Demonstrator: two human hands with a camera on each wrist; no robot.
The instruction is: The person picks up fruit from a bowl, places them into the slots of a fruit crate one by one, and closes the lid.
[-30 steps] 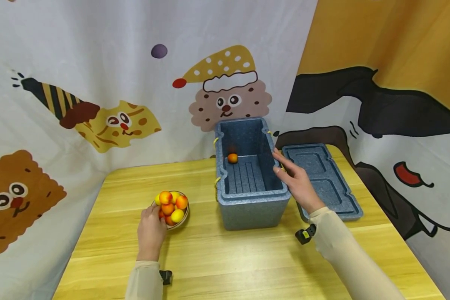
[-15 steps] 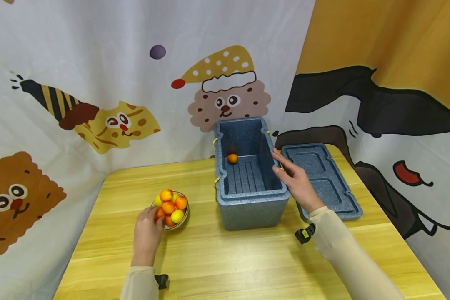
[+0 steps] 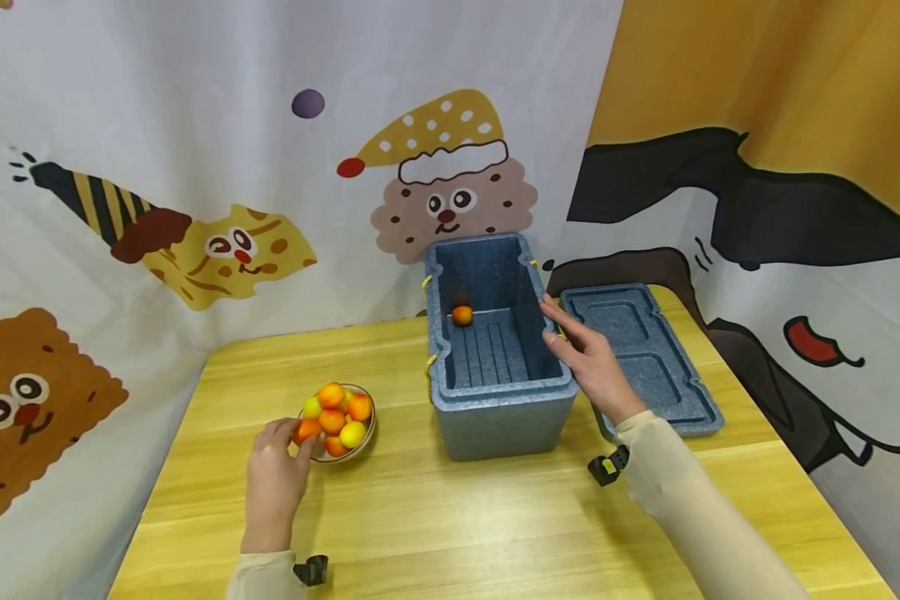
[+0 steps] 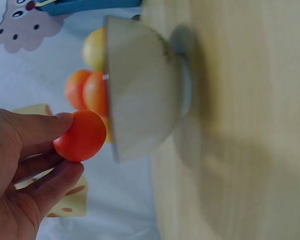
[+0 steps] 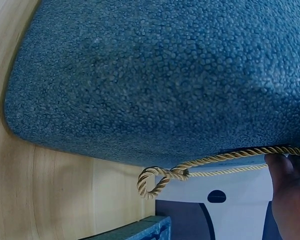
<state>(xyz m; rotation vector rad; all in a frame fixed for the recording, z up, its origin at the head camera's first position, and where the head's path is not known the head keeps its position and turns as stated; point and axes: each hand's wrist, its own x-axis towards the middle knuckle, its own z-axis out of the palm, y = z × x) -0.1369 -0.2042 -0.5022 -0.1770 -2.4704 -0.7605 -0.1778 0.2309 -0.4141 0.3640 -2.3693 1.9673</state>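
My left hand (image 3: 276,479) pinches a small round orange-red fruit (image 4: 81,136) between thumb and fingertips, at the left rim of a bowl (image 4: 142,90). Several more orange and yellow fruits (image 3: 332,421) are heaped in that bowl. A blue-grey speckled foam box (image 3: 506,429) stands uncovered to the right, with one orange fruit (image 3: 462,316) lying inside toward the back left. On the box's right rim rests my right hand (image 3: 596,367), its fingers stretched along the edge. The right wrist view has that hand (image 5: 290,192) beside a twisted rope (image 5: 225,157) on the box's side.
The box's lid (image 3: 663,383) lies flat on the wooden table (image 3: 450,525), right of the box. Yellow rope loops (image 3: 431,367) hang at the box's left side. A printed curtain (image 3: 195,100) rises right behind the table.
My left hand has drawn back left and toward me, lifting an orange-red fruit from the heap to the bowl's left rim. The right hand stays at the box; the head view has shifted slightly.
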